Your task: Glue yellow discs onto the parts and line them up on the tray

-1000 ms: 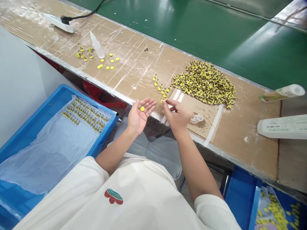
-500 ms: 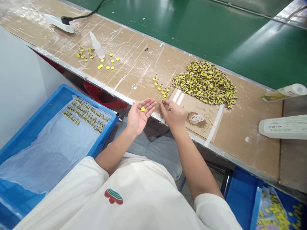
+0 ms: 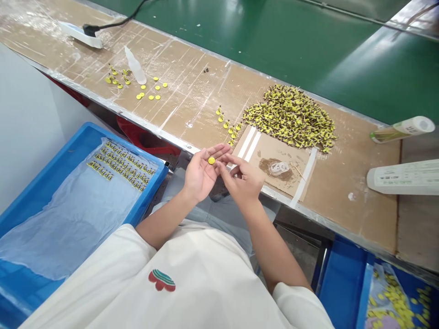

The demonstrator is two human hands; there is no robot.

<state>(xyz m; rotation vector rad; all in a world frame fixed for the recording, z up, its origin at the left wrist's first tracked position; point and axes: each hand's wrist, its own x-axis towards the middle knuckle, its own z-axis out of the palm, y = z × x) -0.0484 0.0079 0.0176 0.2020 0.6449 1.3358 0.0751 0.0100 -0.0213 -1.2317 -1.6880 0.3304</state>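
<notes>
My left hand (image 3: 201, 177) is palm up in front of the bench edge, its fingers stretched out. On it rests a small yellow disc (image 3: 211, 161) with dark marks. My right hand (image 3: 244, 179) is beside it, thumb and forefinger pinched close to the left fingers; whatever they may hold is too small to make out. Just beyond the hands, several yellow discs with small dark-topped figures (image 3: 227, 124) stand in a loose row on the cardboard. Behind my right hand lies a large heap of tiny yellow and brown pieces (image 3: 291, 116).
A small clear dish (image 3: 279, 168) sits on a brown-stained cardboard sheet. Farther left are a white dropper bottle (image 3: 135, 66) and loose yellow discs (image 3: 157, 87). Two bottles (image 3: 404, 178) lie at right. A blue tray (image 3: 146, 194) holds rows of finished-looking figures; another blue bin (image 3: 362, 292) holds discs.
My right hand has drawn back from the row of figures at the bench edge to my left hand. My left hand has shifted slightly right, with the disc still on it.
</notes>
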